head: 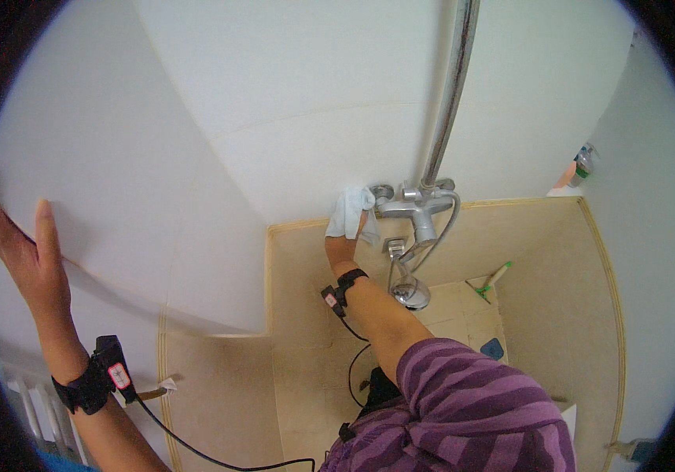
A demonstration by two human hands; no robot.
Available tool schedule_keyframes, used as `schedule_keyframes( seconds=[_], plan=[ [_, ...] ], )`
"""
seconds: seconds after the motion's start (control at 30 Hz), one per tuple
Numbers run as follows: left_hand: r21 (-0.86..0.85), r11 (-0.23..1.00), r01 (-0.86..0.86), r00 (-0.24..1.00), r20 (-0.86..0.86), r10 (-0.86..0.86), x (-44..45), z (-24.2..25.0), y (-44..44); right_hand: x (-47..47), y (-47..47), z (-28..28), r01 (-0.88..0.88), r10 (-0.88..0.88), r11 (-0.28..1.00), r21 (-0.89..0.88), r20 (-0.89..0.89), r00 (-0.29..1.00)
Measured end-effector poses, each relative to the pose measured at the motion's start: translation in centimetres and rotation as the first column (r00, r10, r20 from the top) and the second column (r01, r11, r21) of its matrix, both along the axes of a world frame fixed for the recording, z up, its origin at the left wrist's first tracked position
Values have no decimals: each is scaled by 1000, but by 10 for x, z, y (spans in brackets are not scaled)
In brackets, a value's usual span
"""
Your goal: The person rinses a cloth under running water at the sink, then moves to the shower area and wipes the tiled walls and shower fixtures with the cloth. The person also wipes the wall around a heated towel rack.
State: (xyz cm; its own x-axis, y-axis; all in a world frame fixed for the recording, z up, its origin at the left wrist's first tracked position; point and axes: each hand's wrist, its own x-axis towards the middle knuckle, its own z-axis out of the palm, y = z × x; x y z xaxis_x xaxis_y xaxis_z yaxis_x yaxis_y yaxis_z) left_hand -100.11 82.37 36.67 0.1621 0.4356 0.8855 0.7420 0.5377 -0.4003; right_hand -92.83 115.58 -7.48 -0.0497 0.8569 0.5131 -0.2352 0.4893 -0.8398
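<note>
My right hand (346, 236) is at the wall just left of the chrome shower mixer tap (417, 209), with a pale blue cloth (350, 211) held over its fingers, which are mostly hidden. The cloth lies beside the tap's round left wall flange (382, 192). My left hand (25, 253) is raised at the far left against the white wall, thumb apart from the fingers and nothing visible in it; its fingertips run into the dark rim of the picture. Both wrists wear black straps with small cabled devices.
A chrome riser pipe (452, 94) climbs from the tap. Below hang a hose and a hand shower (410, 292). A green-and-white squeegee (487, 283) is low by the tiled wall. A plastic bottle (584, 165) stands at the right corner. Black cables loop near my arms.
</note>
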Motion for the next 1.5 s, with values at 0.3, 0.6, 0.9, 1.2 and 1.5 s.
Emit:
schedule_keyframes(
  seconds=[0.3, 0.6, 0.9, 1.2, 1.5],
  plan=[
    [-56, 998, 32, 989, -143, -39, 22, 16, 20, 20, 64, -72, 328, -158, 858, -396, 403, 901],
    [54, 998, 45, 999, 18, -46, 35, 7, 27, -49, -60, 78, -379, -206, 780, 497, 777, 595],
    [65, 997, 43, 994, 98, -49, 47, 13, 35, -127, -67, 151, -358, 24, 633, 686, 445, 895],
    [102, 994, 35, 969, 240, -59, 46, 13, 27, -88, -90, 576, -133, 259, 534, 835, -11, 966],
    [65, 978, 198, 924, 321, -209, 55, 27, 35, -91, -137, 615, 181, 297, 564, 806, -403, 866]
  ],
)
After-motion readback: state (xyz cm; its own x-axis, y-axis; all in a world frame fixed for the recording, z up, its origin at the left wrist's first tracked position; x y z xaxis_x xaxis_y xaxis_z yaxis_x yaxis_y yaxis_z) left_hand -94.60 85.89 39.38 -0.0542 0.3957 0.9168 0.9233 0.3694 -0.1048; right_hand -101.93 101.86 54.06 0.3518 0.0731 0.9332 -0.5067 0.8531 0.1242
